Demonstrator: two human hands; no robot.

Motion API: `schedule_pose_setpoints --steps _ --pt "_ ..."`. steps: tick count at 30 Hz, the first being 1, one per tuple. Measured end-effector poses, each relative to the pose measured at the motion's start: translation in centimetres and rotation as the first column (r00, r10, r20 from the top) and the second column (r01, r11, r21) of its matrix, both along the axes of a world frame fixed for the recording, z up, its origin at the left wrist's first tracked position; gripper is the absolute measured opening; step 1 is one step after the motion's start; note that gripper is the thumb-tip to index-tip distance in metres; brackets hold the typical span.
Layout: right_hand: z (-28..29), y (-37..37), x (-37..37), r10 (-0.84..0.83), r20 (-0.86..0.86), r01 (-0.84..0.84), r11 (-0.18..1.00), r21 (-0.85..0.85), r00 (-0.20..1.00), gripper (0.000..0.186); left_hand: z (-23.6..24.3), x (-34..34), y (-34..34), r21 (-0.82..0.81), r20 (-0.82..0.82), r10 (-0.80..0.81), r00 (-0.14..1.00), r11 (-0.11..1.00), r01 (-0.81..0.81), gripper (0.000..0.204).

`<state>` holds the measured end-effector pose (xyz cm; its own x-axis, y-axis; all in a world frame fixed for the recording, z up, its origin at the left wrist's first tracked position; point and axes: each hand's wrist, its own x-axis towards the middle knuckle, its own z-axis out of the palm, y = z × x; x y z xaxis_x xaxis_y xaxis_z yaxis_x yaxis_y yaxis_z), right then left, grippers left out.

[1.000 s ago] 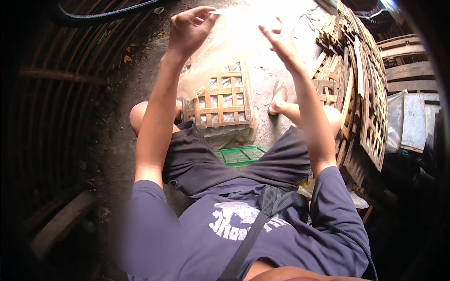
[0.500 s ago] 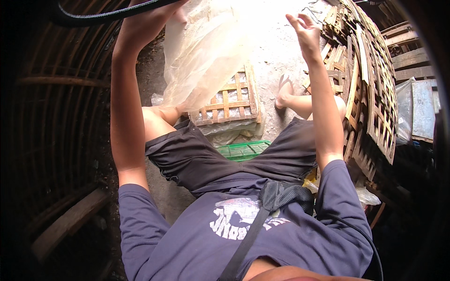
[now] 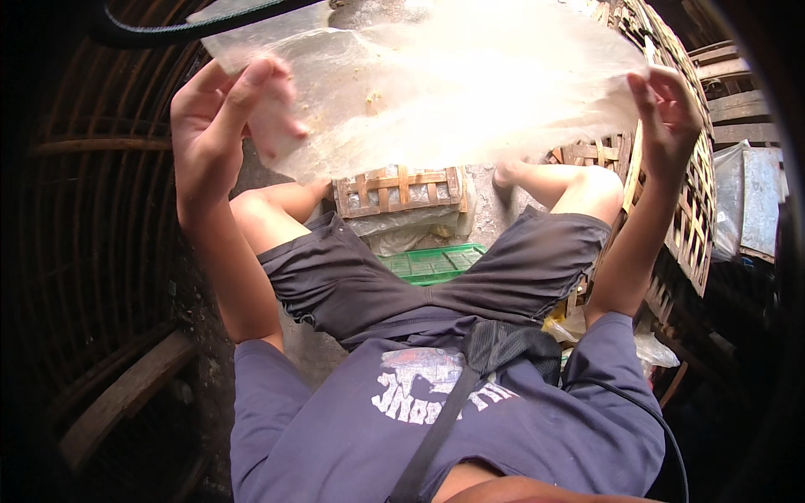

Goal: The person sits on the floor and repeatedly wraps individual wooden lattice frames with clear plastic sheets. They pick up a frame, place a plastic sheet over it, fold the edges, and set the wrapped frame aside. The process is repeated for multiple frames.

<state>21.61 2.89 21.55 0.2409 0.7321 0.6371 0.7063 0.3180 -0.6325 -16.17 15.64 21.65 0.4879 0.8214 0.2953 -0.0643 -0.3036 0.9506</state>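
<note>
A clear, crumpled plastic sheet stretches across the top of the view between my two raised hands. My left hand pinches its left side between thumb and fingers, with some fingers showing through the film. At the other end my right hand grips the right edge, fingers closed. Small yellowish specks dot the sheet near its left part, and its middle is washed out by bright light. Below it, between my legs, lies a woven bamboo crate with clear plastic inside and under it; the sheet hides its far part.
A green plastic crate sits right below me. Stacked woven bamboo baskets rise close on the right, beside a pale blue panel. Dark slatted bamboo walls the left, with a wooden beam low down. A black cable crosses the upper left.
The sheet hung from my left hand alone; now it is spread wide between both hands. My right hand moved right and closed on its edge, while my left hand came lower and outward.
</note>
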Motion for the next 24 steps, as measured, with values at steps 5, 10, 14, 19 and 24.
schedule_pose_setpoints --steps 5,10,14,19,24 --pt "1.2 2.0 1.0 -0.048 0.022 0.046 0.997 0.061 0.999 0.018 -0.2 0.1 0.2 -0.062 0.026 0.062 0.998 0.996 -0.061 0.022" --pt "3.2 7.4 -2.0 -0.156 0.087 0.173 0.953 -0.250 0.984 0.018 -3.6 0.9 5.7 -0.148 -0.032 0.089 0.996 0.985 -0.092 0.021" --pt "-1.2 15.1 -0.6 -0.151 0.108 0.186 0.811 -0.555 0.983 0.029 -8.7 1.2 10.5 -0.245 -0.138 0.115 0.984 0.958 -0.147 0.019" --pt "-15.1 24.0 2.2 -0.015 0.244 0.139 0.856 -0.499 0.970 0.031 -18.4 2.5 15.5 -0.303 -0.352 0.146 0.925 0.917 -0.260 0.018" --pt "-23.1 27.9 0.4 0.073 0.269 0.107 0.794 -0.598 0.960 0.042 -25.9 1.7 16.8 -0.416 -0.541 0.053 0.839 0.850 -0.323 0.020"
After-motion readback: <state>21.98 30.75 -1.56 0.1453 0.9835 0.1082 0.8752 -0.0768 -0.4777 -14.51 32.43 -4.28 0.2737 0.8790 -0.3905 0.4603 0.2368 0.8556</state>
